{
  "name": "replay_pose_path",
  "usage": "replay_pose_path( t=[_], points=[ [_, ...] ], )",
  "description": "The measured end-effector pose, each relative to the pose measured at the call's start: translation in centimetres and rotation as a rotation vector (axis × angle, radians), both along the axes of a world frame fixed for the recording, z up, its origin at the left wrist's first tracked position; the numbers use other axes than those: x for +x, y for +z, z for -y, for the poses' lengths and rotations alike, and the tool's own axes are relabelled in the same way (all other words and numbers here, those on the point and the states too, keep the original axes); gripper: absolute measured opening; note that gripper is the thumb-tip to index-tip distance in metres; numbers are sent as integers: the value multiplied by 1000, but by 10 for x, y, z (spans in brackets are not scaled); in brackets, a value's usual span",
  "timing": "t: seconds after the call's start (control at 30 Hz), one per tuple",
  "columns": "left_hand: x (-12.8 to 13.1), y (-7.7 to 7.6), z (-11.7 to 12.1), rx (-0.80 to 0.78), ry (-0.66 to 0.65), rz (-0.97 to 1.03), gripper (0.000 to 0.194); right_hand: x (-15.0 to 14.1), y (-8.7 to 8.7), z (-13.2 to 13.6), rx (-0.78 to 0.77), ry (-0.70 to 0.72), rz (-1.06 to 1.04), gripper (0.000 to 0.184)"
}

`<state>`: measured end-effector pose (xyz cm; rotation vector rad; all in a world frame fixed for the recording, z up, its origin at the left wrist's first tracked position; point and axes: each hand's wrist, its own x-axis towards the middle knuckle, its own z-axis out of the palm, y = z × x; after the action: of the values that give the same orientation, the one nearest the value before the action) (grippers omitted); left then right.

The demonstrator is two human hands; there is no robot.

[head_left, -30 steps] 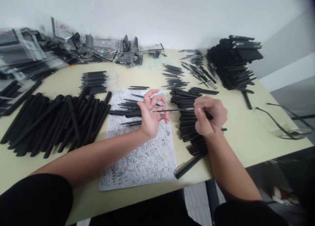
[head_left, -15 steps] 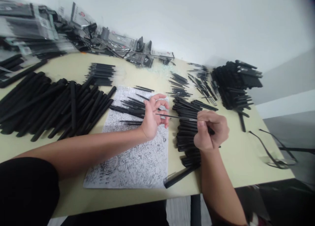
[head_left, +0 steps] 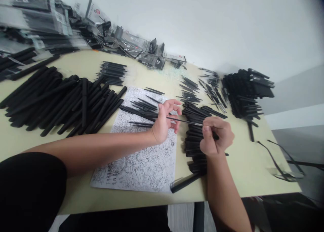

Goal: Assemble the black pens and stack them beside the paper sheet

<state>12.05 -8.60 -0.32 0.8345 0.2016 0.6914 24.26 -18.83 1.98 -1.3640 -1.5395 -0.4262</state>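
A thin dark pen refill [head_left: 186, 121] reaches leftward from my right hand [head_left: 217, 135], whose thumb and fingers pinch its right end. My left hand [head_left: 165, 122] is open, its fingers spread and half curled, palm toward the refill. The refill's left end lies at this palm; whether it touches is unclear. Beneath my left hand is a sheet of scribbled paper [head_left: 141, 168] with several refills [head_left: 144, 105] lying on it, partly covered by the hand. A row of black pen barrels [head_left: 192, 146] lies under and beside my right hand.
A big heap of thick black tubes [head_left: 50, 102] covers the table's left. Plastic packets [head_left: 134, 45] line the back. More thin refills [head_left: 112, 73] lie behind the paper. A black stack [head_left: 243, 85] stands back right, and eyeglasses [head_left: 286, 174] rest near the right edge.
The view has shifted a little, so the table things sit further right. Both hands keep nearly the same pose, with the refill still in my right hand and its left end tilted slightly up.
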Motion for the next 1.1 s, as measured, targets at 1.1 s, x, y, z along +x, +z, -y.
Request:
replay_pose_path(
  t=[1.1],
  points=[
    [-1, -6, 3, 131, -59, -44, 69, -8, 1, -2, -498, -180, 259, 35]
  ],
)
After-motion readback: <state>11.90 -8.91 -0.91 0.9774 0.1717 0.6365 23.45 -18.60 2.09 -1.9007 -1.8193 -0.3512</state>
